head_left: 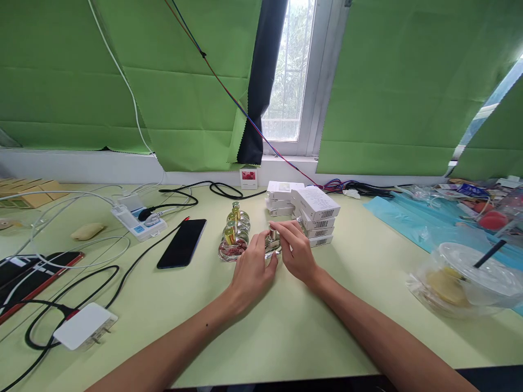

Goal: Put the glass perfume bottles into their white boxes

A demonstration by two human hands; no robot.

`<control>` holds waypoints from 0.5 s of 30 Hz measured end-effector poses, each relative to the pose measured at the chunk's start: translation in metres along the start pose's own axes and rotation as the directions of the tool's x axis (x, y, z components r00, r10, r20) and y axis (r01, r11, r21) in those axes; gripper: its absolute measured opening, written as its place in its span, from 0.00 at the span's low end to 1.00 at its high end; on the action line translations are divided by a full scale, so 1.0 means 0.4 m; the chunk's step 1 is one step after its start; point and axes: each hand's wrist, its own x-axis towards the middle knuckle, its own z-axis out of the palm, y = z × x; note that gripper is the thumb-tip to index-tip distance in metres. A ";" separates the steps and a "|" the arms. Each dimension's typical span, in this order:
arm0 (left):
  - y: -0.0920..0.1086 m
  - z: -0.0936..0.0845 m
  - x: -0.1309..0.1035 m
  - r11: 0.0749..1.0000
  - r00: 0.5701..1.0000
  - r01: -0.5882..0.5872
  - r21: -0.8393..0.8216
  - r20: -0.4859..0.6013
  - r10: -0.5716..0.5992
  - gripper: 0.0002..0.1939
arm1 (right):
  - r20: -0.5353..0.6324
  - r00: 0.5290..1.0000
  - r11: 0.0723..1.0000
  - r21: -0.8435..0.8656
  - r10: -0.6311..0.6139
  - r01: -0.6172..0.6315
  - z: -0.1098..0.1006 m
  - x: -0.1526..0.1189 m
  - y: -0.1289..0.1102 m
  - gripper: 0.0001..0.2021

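Observation:
Two hands meet at the middle of the table, around a clear glass perfume bottle point(272, 242) with a silvery cap, partly hidden by the fingers. My left hand point(254, 268) is closed on its left side, thumb near the bottle's base. From the right, my right hand point(297, 250) has its fingers bent over the bottle's top and side. Just left of them stands a row of perfume bottles with gold caps point(233, 237), the front one pinkish. Stacked white boxes point(316, 209) with barcodes stand behind my right hand.
A dark phone point(182, 243) lies left of the bottles. Farther left are a power strip point(139, 218), a white charger point(85, 326) and looping cables. At right, a lidded plastic cup point(469, 277) sits by blue plastic sheeting point(412, 220). A small white box point(248, 178) stands at the back.

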 end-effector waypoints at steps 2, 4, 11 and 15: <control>0.000 0.000 0.001 1.000 1.000 0.006 -0.001 0.002 -0.006 0.26 | 0.000 1.000 1.000 0.002 0.009 -0.009 0.001 0.000 0.000 0.20; -0.001 0.001 0.001 1.000 1.000 0.002 -0.003 0.000 -0.002 0.26 | -0.003 1.000 1.000 0.003 0.015 -0.015 0.003 0.000 0.000 0.20; -0.004 0.002 0.002 1.000 1.000 -0.004 -0.008 0.011 0.004 0.26 | -0.027 1.000 1.000 0.008 -0.012 0.012 0.003 0.003 -0.001 0.18; -0.001 0.000 0.002 1.000 1.000 -0.002 -0.011 0.012 0.002 0.25 | -0.024 1.000 1.000 -0.013 -0.006 0.006 0.002 0.004 -0.003 0.18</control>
